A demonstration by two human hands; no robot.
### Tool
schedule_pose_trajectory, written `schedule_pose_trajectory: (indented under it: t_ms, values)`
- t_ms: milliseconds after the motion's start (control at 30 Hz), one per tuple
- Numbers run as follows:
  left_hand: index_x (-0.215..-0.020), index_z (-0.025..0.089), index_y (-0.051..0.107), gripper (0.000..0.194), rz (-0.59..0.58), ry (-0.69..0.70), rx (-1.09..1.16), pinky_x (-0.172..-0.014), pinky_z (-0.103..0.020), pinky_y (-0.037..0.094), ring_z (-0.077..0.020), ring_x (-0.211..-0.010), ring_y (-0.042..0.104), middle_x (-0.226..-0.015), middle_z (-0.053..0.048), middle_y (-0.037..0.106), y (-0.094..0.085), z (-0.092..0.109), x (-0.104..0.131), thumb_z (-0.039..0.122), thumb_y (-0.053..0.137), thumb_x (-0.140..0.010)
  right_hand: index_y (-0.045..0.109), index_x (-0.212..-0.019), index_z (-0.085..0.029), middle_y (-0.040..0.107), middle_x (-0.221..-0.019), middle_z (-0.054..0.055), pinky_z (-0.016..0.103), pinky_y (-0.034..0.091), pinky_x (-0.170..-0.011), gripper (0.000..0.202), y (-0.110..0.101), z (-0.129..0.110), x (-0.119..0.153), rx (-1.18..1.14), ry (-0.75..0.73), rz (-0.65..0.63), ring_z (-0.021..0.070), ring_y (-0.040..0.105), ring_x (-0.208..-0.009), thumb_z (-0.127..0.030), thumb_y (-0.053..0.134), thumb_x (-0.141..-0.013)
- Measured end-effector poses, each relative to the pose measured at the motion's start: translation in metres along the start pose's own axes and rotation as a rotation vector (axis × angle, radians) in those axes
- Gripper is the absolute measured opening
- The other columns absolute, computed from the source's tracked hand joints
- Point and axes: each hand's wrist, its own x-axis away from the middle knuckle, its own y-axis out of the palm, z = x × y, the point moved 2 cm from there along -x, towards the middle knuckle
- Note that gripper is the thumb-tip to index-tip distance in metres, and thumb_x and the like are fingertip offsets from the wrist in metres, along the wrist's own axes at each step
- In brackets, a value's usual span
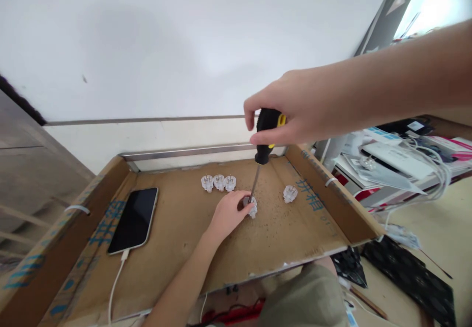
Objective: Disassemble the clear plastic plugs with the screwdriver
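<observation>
My right hand [275,113] grips the black and yellow handle of a screwdriver [268,133] from above. Its metal shaft points down to a white plug [253,209] on the cardboard. Beside the shaft tip, my left hand [232,210] pinches that plug against the surface, and its fingers cover part of it. Three similar plugs [219,183] stand in a row with their pins up, up and to the left of my left hand. Another single plug [290,193] lies off to the right.
A cardboard tray [177,228] with raised sides holds the work. On its left lies a phone [133,220] with a white cable [116,285] plugged in. Small dark specks dot the cardboard around the plug. A white wall [165,46] rises behind; cluttered boxes and cables [401,160] stand at right.
</observation>
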Motion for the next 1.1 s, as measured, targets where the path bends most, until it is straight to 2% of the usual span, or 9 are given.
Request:
schedule_pose_trajectory:
  t_ms: [133, 333, 467, 567, 667, 767, 867, 933, 1100]
  values:
    - [-0.107, 0.023, 0.061, 0.027, -0.013, -0.001, -0.008, -0.083, -0.033, 0.046, -0.0192, -0.091, 0.058, -0.100, -0.003, 0.066, -0.0005, 0.0002, -0.0005, 0.034, 0.055, -0.083, 0.052, -0.111, -0.036, 0.060, -0.095, 0.000, 0.024, 0.033, -0.059, 0.038, -0.0020, -0.0002, 0.0007, 0.058, -0.032, -0.035, 0.0112, 0.051, -0.066, -0.036, 0.055, -0.073]
    - [-0.105, 0.023, 0.061, 0.024, -0.006, 0.018, -0.028, -0.083, -0.033, 0.045, -0.0195, -0.091, 0.058, -0.099, -0.002, 0.066, 0.0010, -0.0002, -0.0013, 0.033, 0.053, -0.084, 0.057, -0.105, -0.036, 0.058, -0.104, -0.002, 0.025, 0.033, -0.062, 0.034, -0.0043, -0.0048, 0.0044, 0.061, -0.010, -0.033, 0.0106, 0.050, -0.069, -0.028, 0.058, -0.072]
    - [-0.105, 0.023, 0.061, 0.024, 0.002, 0.030, -0.019, -0.084, -0.033, 0.045, -0.0195, -0.092, 0.057, -0.101, -0.003, 0.066, 0.0021, -0.0011, -0.0005, 0.033, 0.053, -0.084, 0.059, -0.099, -0.036, 0.060, -0.094, -0.003, 0.026, 0.032, -0.060, 0.024, -0.0036, -0.0056, 0.0051, 0.058, 0.042, -0.045, 0.0094, 0.049, -0.063, -0.032, 0.053, -0.077]
    - [-0.105, 0.023, 0.060, 0.024, 0.001, 0.033, -0.019, -0.082, -0.033, 0.045, -0.0191, -0.091, 0.057, -0.100, -0.002, 0.066, 0.0018, -0.0013, -0.0001, 0.032, 0.054, -0.084, 0.054, -0.107, -0.040, 0.056, -0.107, -0.004, 0.026, 0.033, -0.060, 0.034, -0.0023, -0.0031, 0.0044, 0.072, 0.018, -0.017, 0.0092, 0.049, -0.064, -0.033, 0.057, -0.073]
    - [-0.105, 0.024, 0.060, 0.023, 0.002, 0.034, -0.021, -0.081, -0.032, 0.045, -0.0187, -0.091, 0.058, -0.099, -0.001, 0.066, 0.0014, -0.0013, -0.0002, 0.032, 0.054, -0.084, 0.054, -0.105, -0.039, 0.055, -0.105, -0.003, 0.026, 0.033, -0.060, 0.028, -0.0001, 0.0005, 0.0040, 0.083, 0.006, -0.014, 0.0098, 0.049, -0.065, -0.037, 0.053, -0.077]
    - [-0.104, 0.023, 0.060, 0.022, 0.009, 0.041, -0.023, -0.082, -0.031, 0.045, -0.0186, -0.092, 0.058, -0.100, -0.001, 0.066, 0.0015, -0.0012, -0.0008, 0.033, 0.054, -0.085, 0.051, -0.111, -0.040, 0.052, -0.113, -0.003, 0.027, 0.034, -0.060, 0.036, 0.0008, 0.0025, 0.0055, 0.066, 0.005, -0.003, 0.0078, 0.047, -0.063, -0.036, 0.055, -0.076]
    - [-0.103, 0.023, 0.060, 0.022, 0.002, 0.037, -0.026, -0.082, -0.032, 0.044, -0.0188, -0.092, 0.058, -0.100, -0.001, 0.066, 0.0018, -0.0013, -0.0013, 0.033, 0.054, -0.085, 0.053, -0.112, -0.035, 0.054, -0.107, 0.000, 0.026, 0.035, -0.060, 0.034, 0.0012, 0.0030, 0.0078, 0.030, -0.027, 0.003, 0.0076, 0.048, -0.063, -0.040, 0.052, -0.078]
    - [-0.103, 0.023, 0.060, 0.022, -0.003, 0.035, -0.033, -0.082, -0.032, 0.045, -0.0189, -0.092, 0.058, -0.100, -0.001, 0.066, 0.0016, -0.0016, -0.0011, 0.032, 0.054, -0.084, 0.053, -0.112, -0.036, 0.054, -0.107, -0.002, 0.024, 0.035, -0.059, 0.035, 0.0017, 0.0031, 0.0087, 0.029, -0.042, 0.010, 0.0056, 0.048, -0.062, -0.033, 0.053, -0.077]
    - [-0.103, 0.023, 0.060, 0.022, 0.009, 0.044, -0.030, -0.083, -0.032, 0.045, -0.0185, -0.093, 0.058, -0.101, -0.001, 0.066, 0.0025, -0.0047, -0.0007, 0.032, 0.054, -0.084, 0.056, -0.104, -0.042, 0.055, -0.101, -0.008, 0.025, 0.037, -0.062, 0.028, 0.0026, 0.0016, 0.0075, 0.048, 0.029, 0.043, 0.0047, 0.049, -0.063, -0.032, 0.056, -0.078]
